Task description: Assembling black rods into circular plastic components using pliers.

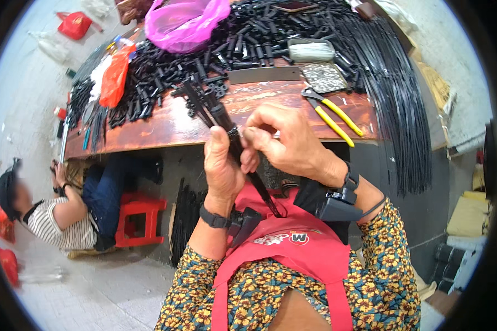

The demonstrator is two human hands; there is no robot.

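A slim black umbrella frame (221,116) slants in front of my chest, its thin ribs fanned at the upper end and its lower tip against the red apron (315,220). My left hand (222,168) is wrapped round its middle, thumb up along it. My right hand (287,140) is closed in a pinch at the side of the frame, just above the left fingers. What the right fingertips hold is too small to make out. Nearest to the right hand on the table are cutting pliers with yellow handles (339,122).
Black tubular parts (165,71) cover the wooden table (154,132); long thin black rods (400,105) hang over its right edge. A tray of small metal pieces (324,77), a clear box (311,52) and a pink bag (185,25) lie there. A person (63,212) sits left beside a red stool (139,220).
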